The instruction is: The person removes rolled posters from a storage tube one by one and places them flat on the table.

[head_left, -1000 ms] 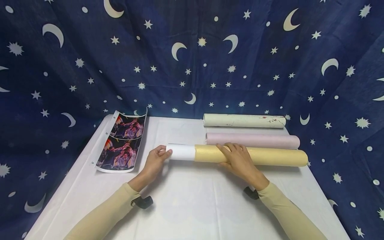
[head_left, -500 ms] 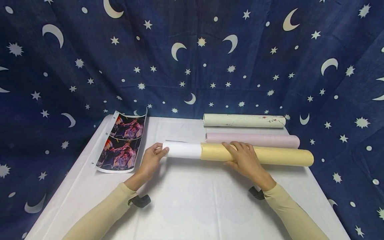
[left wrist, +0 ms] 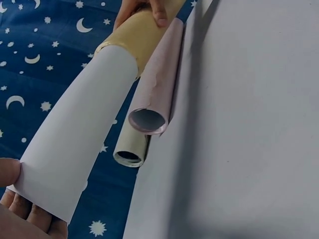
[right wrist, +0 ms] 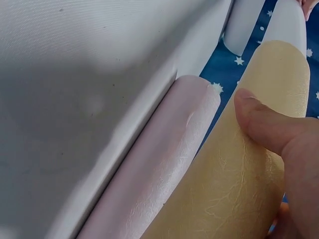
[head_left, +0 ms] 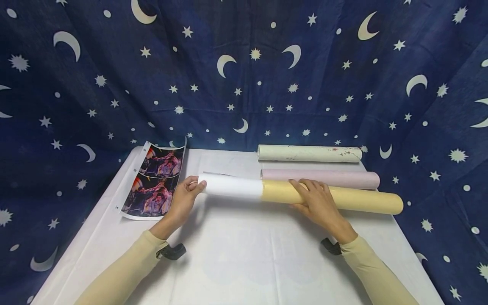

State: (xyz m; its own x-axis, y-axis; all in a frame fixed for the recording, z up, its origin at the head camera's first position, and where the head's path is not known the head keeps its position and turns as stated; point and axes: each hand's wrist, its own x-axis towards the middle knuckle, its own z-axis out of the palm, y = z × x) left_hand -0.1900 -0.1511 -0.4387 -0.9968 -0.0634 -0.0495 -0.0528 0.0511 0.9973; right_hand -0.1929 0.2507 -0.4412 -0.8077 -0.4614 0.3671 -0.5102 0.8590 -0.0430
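My left hand [head_left: 183,201] pinches the left end of a curled white paper sheet [head_left: 230,187], thumb on one face and fingers behind, as the left wrist view also shows. The sheet's other end sits inside a yellow wallpaper roll [head_left: 366,200]. My right hand [head_left: 318,206] grips that roll left of its middle, its thumb [right wrist: 264,122] lying along the textured surface in the right wrist view. Paper and roll form one line, tilted slightly up toward the left. How much of the sheet lies within the roll is hidden.
Right behind the yellow roll lies a pink wallpaper roll [head_left: 320,178]. Farther back is a cream roll [head_left: 310,153] with a red floral print. A curling printed photo sheet [head_left: 154,182] lies at left on the white-covered table [head_left: 244,262]. A blue star-and-moon cloth [head_left: 244,76] hangs behind.
My left hand has moved left and a little away with the paper's end, while my right hand and the yellow roll have shifted right. A longer stretch of white paper shows outside the roll.
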